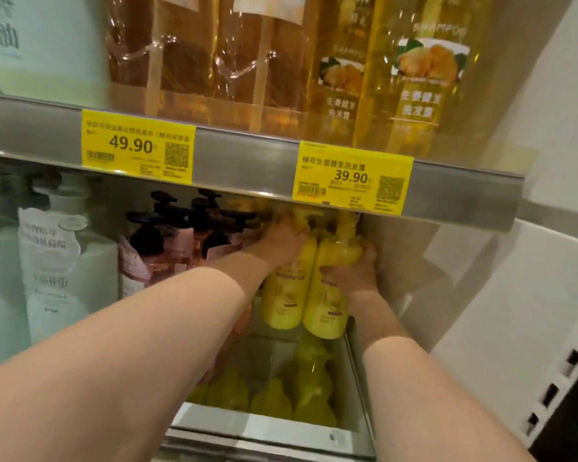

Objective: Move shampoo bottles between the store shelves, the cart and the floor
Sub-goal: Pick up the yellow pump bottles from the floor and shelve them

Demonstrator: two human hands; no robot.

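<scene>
Store shelf: left hand grips left yellow bottle at top; right hand clasps right yellow bottle; bottles touching.

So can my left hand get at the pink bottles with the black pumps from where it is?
Probably yes. The pink bottles stand right beside your left hand, on its left, with nothing between them. But that hand grips a yellow bottle, so it would have to let go first.

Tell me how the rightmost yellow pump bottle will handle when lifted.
The rightmost yellow bottle looks tall and narrow, so it may tip if pushed up high. Glossy plastic could be slippery; the right hand wraps its shoulder. Probably stiff, and heavy if full.
</scene>
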